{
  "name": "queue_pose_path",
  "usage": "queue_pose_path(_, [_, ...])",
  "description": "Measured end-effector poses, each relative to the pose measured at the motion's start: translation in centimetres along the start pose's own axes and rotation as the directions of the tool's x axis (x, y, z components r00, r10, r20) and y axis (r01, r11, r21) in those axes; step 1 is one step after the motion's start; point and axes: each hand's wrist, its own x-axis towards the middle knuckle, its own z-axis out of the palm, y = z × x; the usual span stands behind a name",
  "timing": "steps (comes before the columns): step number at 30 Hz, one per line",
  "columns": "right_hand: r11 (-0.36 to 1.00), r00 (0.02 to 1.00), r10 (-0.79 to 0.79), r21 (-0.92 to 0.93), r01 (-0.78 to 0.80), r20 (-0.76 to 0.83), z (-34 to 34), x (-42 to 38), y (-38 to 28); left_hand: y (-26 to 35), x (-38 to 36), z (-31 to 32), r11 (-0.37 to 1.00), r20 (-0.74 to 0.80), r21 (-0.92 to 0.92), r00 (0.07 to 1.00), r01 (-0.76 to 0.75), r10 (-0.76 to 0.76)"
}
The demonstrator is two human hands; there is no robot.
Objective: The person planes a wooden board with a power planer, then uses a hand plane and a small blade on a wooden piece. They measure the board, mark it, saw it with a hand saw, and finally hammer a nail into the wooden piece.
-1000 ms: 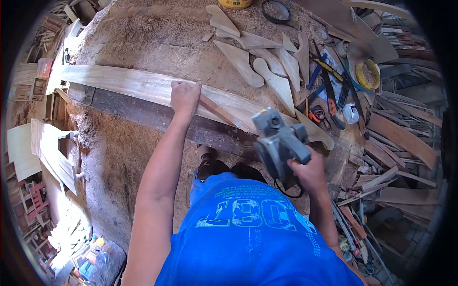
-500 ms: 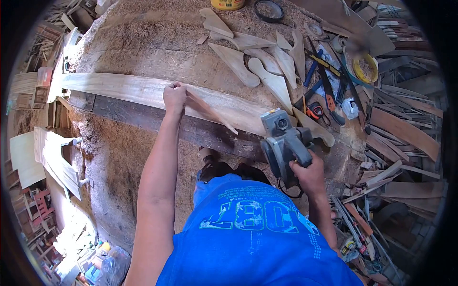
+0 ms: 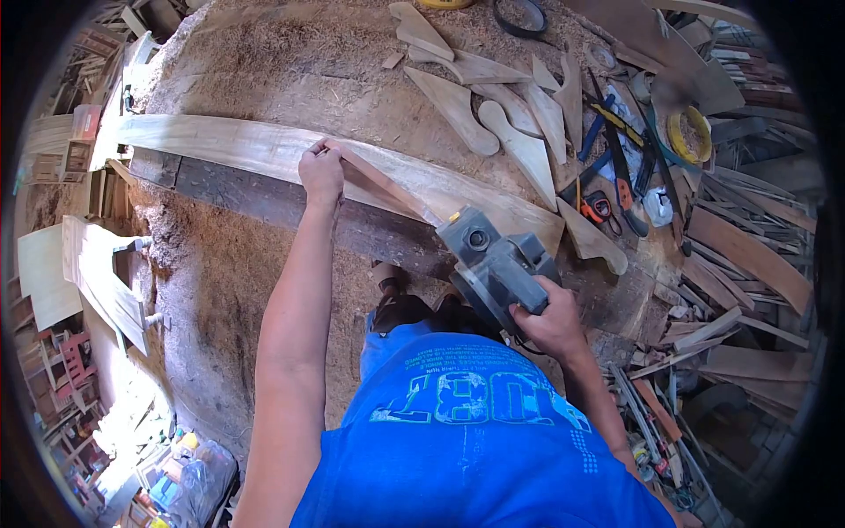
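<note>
Gripping the grey electric planer [image 3: 493,264] by its handle, our right hand [image 3: 547,321] closes around it at the near end of a narrow wood strip [image 3: 380,183]; the handle itself is hidden under our fingers. Our left hand [image 3: 321,172] pinches the strip's far end against the long pale plank [image 3: 264,150] lying on the sawdust-covered worktop [image 3: 290,70]. Whether the planer's sole touches the strip we cannot tell. Curved wooden cutouts [image 3: 493,123] lie beyond, some cut off at the top edge.
</note>
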Motion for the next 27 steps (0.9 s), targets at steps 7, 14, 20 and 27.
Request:
queue_pose_path(7, [0.997,0.993,-0.027,-0.064,0.035,0.111,2.0,0.8,0.6,1.6,-1.4,-0.9,0.632,0.139,0.682,0.913,-0.368,0.383])
queue_pose_path(14, [0.991,0.989,-0.066,-0.107,0.081,0.132,4.1,1.6,0.4,2.3,-0.7,-1.3,0.490,0.298,0.764,0.903,-0.420,0.308])
queue_pose_path(20, [0.985,0.992,-0.092,-0.137,0.103,0.083,5.8,2.7,-0.5,2.8,-0.5,-1.6,0.440,0.367,0.781,0.895,-0.444,0.253])
queue_pose_path(27, [0.986,0.995,-0.059,-0.151,0.071,0.083,6.2,4.1,-2.5,2.1,0.4,-2.5,0.412,0.392,0.791,0.892,-0.452,0.226])
